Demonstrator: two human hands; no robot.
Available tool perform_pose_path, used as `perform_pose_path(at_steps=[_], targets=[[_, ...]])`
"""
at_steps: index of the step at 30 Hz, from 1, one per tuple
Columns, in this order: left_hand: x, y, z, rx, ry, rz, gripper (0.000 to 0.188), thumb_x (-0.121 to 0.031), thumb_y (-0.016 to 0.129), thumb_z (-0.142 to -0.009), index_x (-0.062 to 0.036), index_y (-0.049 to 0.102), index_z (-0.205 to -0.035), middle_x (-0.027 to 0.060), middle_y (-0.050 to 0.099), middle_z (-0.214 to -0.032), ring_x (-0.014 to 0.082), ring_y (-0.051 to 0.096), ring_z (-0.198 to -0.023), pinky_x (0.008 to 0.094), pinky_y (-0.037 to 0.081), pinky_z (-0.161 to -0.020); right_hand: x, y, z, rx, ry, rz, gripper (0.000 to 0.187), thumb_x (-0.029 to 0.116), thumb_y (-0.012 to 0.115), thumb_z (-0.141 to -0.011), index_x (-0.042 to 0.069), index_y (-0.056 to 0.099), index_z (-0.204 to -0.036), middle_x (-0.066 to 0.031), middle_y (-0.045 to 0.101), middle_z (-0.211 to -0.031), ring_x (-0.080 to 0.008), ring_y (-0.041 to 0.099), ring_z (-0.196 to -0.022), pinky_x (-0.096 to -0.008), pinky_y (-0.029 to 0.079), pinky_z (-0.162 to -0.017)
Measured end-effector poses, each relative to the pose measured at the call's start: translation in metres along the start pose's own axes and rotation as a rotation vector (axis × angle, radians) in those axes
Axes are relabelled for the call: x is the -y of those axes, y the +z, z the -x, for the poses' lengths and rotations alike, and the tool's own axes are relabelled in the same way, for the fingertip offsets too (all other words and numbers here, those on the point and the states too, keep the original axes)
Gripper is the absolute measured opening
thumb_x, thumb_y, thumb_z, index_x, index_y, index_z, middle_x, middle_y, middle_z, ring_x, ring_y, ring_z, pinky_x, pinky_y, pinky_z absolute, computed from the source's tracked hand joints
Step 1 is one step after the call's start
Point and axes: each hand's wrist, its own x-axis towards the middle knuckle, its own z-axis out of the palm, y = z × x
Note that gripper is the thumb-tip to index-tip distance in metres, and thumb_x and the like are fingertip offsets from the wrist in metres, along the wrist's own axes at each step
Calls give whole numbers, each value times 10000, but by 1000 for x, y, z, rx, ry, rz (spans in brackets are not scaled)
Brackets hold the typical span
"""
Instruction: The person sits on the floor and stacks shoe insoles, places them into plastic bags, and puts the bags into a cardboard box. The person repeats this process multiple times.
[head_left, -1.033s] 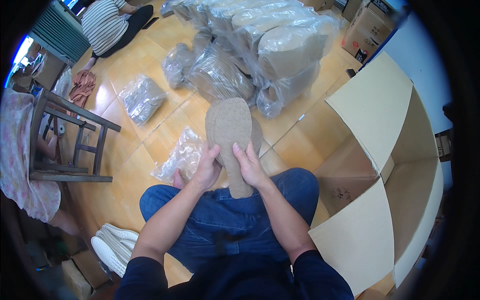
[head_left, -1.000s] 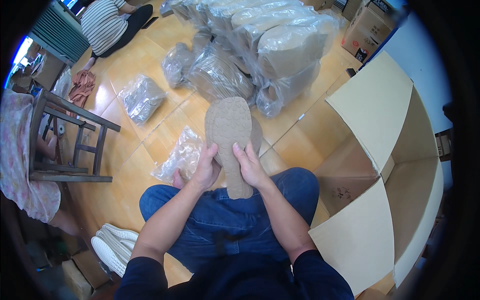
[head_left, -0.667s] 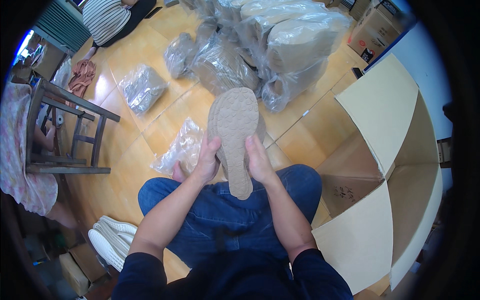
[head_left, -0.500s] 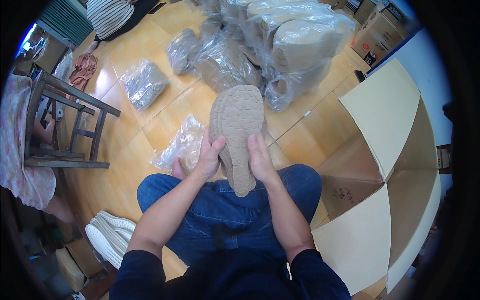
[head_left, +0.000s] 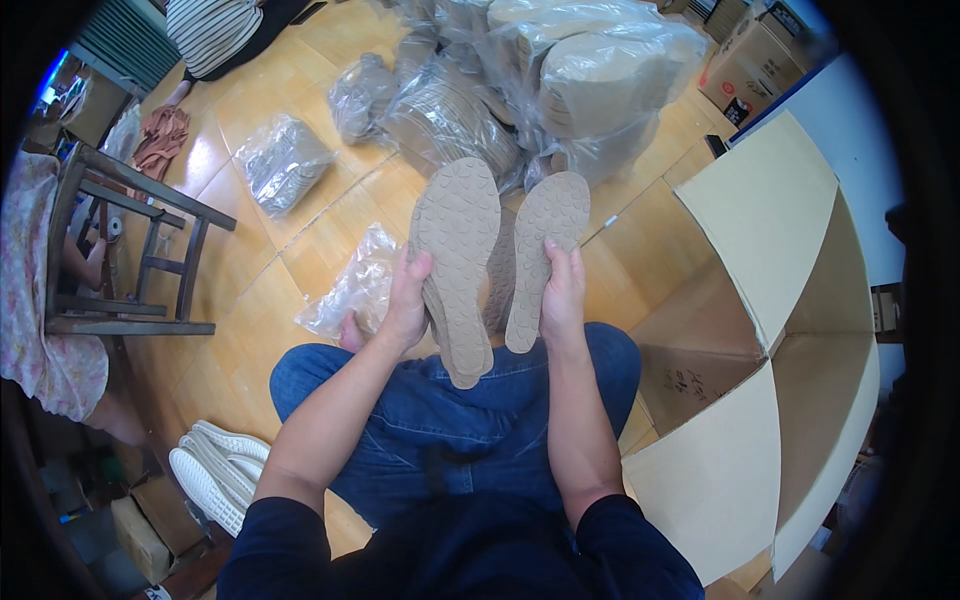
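Apart now, my right hand (head_left: pixel 563 297) has swung out to the right with a sole (head_left: pixel 550 215), where half a second ago both hands gripped one bundle together. The fingers of my left hand (head_left: pixel 406 302) pinch a stack of soles (head_left: pixel 456 225), thumb on the near face and the rest tucked behind. My right fingers pinch the sole the same way, thumb flat against its bumpy tan surface; whether another lies beneath it I can't tell. A darker sole (head_left: pixel 499 285) shows in the gap between the two, and I can't see which hand bears it. All of these I hold up in front of my crossed legs in jeans (head_left: pixel 450 415), above the floor (head_left: pixel 630 270).

Just past my left hand, a crumpled clear bag (head_left: pixel 362 285) lies on the tiles. Farther out sits a wrapped bundle (head_left: pixel 283 165), and toward the floor's far edge stand large bagged stacks (head_left: pixel 610 90). Along the floor's right side an open cardboard box (head_left: pixel 710 480) stands beside my knee; white soles (head_left: pixel 215 475) lie on my left, near a dark wooden stool (head_left: pixel 130 327).
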Motion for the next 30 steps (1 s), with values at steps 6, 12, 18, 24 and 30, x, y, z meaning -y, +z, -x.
perform_pose_path(at_steps=[6, 12, 18, 24, 30], targets=[[3, -4, -2, -23, 7, -17, 747, -508, 619, -881, -21, 351, -1380, 134, 503, -1293, 218, 513, -1183, 365, 435, -995, -6, 3, 2, 103, 44, -144, 459, 279, 327, -1027, -18, 415, -1365, -143, 521, -1337, -230, 507, -1221, -370, 368, -1058], [4, -7, -5, -28, -8, -5, 804, -547, 614, -873, -15, 339, -1409, 130, 490, -1331, 222, 499, -1216, 363, 422, -1013, 6, 14, 10, 222, 67, -233, 547, 361, 212, -1050, -21, 367, -1409, -143, 476, -1397, -247, 456, -1281, -382, 320, -1100], [5, -7, -4, -36, -13, -103, 823, -667, 494, -884, -34, 409, -1403, 133, 518, -1343, 244, 513, -1214, 375, 431, -1015, 7, 16, 12, 252, 35, -248, 566, 366, 195, -1051, -23, 321, -1442, -151, 424, -1443, -249, 417, -1321, -379, 286, -1125], [2, -3, -4, -23, 37, -17, 757, -513, 623, -882, 2, 364, -1374, 135, 517, -1290, 223, 526, -1173, 345, 432, -993, -13, 8, 7, 103, -130, 195, 471, 174, 409, -1023, -24, 319, -1441, -165, 426, -1423, -229, 435, -1293, -351, 340, -1081], [5, 6, -2, -108, 135, -213, 690, -415, 668, -889, 3, 365, -1346, 144, 522, -1266, 207, 519, -1164, 336, 430, -986, -25, 10, 13, 167, -167, 770, 472, 149, 585, -955, -19, 415, -1362, -188, 575, -1248, -215, 555, -1157, -331, 438, -977]])
